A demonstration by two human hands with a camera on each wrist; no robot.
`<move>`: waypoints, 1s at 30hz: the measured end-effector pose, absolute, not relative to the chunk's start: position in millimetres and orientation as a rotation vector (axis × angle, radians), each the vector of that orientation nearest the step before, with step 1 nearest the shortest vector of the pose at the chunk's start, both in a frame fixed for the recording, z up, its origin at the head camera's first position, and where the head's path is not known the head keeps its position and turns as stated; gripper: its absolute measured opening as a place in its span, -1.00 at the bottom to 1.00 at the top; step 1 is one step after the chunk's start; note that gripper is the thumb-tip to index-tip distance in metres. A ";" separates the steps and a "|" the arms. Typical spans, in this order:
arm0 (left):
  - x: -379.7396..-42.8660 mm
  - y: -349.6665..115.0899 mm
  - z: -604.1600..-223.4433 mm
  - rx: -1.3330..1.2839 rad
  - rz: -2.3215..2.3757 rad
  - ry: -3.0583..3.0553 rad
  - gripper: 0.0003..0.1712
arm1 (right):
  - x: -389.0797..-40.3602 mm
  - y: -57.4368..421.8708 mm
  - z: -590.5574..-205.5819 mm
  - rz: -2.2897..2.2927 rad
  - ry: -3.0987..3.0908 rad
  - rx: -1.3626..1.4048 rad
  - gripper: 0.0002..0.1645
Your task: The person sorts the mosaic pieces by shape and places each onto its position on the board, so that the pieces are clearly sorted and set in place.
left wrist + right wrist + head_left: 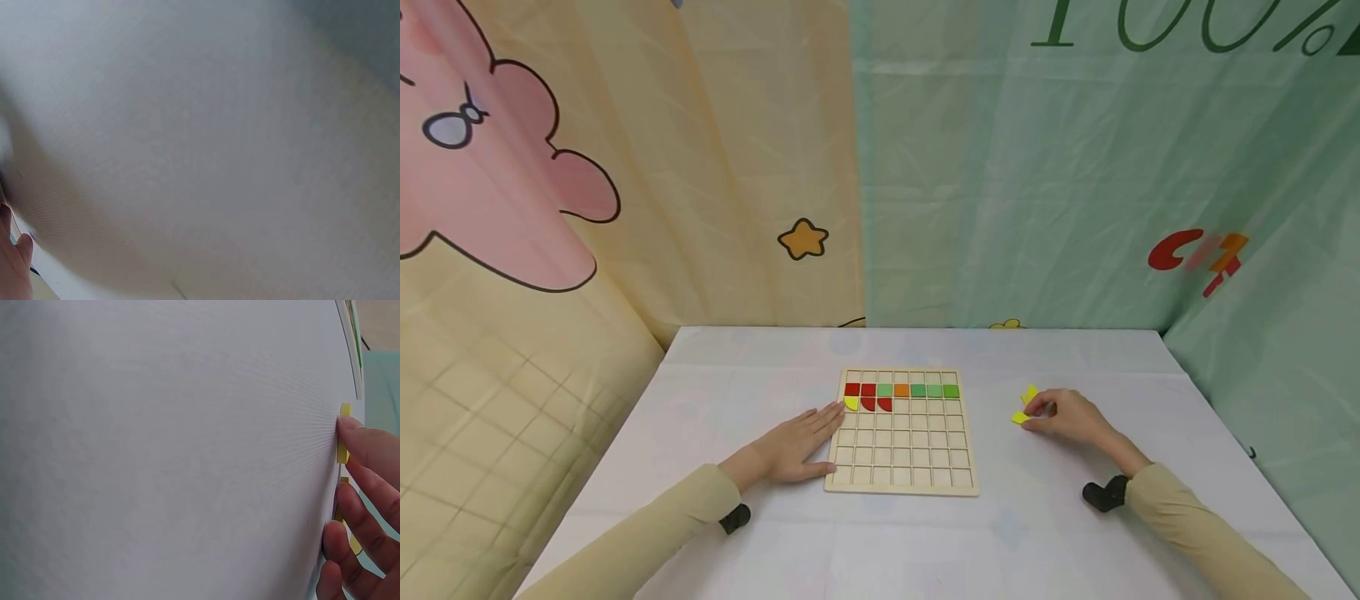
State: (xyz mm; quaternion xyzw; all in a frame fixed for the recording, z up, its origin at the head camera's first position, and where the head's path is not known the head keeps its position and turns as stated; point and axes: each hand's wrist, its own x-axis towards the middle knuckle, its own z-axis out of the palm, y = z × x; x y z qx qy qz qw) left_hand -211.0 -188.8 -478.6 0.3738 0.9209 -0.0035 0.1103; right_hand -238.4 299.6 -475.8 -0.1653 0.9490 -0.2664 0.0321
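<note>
A wooden grid board [912, 457] lies on the table, with coloured tiles filling most of its second row and three quarter-round tiles starting the row below. My left hand [797, 446] lies flat with spread fingers, its fingertips and thumb at the board's left edge. To the right of the board, my right hand [1071, 419] pinches a small yellow tile [1020, 417] between thumb and fingers, low at the table. Another yellow tile [1032, 392] is just beyond its fingertips. The right wrist view shows the thumb against the pinched yellow tile [343, 447], seen edge-on.
A white cloth covers the table [917, 546]. Behind it hangs a patterned curtain [962, 183], cream on the left and green on the right. Black wrist devices sit below both cuffs, the right one [1105, 495] close to the table. The left wrist view holds mostly white cloth.
</note>
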 end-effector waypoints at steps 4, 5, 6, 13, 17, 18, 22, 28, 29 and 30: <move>-211.0 -188.5 -478.4 1.098 -0.005 2.707 0.00 | -238.2 298.8 -475.8 -0.821 2.922 -0.492 -0.72; -210.9 -188.4 -478.2 1.098 -0.004 2.707 0.00 | -238.3 299.2 -475.6 -0.821 2.919 -0.499 -0.71; -210.8 -188.3 -478.2 1.097 -0.003 2.707 0.00 | -238.7 299.5 -475.6 -0.824 2.913 -0.509 -0.71; -210.4 -188.0 -477.7 1.082 0.001 2.702 0.01 | -245.4 306.6 -475.5 -0.936 2.704 -0.738 -0.58; -210.4 -188.0 -477.7 1.082 -0.002 2.703 0.01 | -250.5 311.2 -474.6 -0.948 2.591 -0.831 -0.59; -210.4 -188.1 -477.8 1.084 -0.001 2.703 0.01 | -251.5 311.6 -474.1 -0.948 2.577 -0.845 -0.59; -210.1 -188.3 -477.7 1.095 0.003 2.704 0.00 | -254.2 311.8 -472.7 -0.943 2.552 -0.864 -0.62; -209.1 -188.3 -477.3 1.099 0.004 2.710 -0.01 | -254.6 310.6 -471.7 -0.928 2.561 -0.817 -0.66; -209.0 -188.3 -477.1 1.097 0.004 2.711 -0.01 | -254.5 310.7 -471.6 -0.923 2.566 -0.808 -0.67; -208.9 -188.3 -476.9 1.096 0.002 2.712 -0.01 | -254.4 310.9 -471.7 -0.922 2.571 -0.799 -0.67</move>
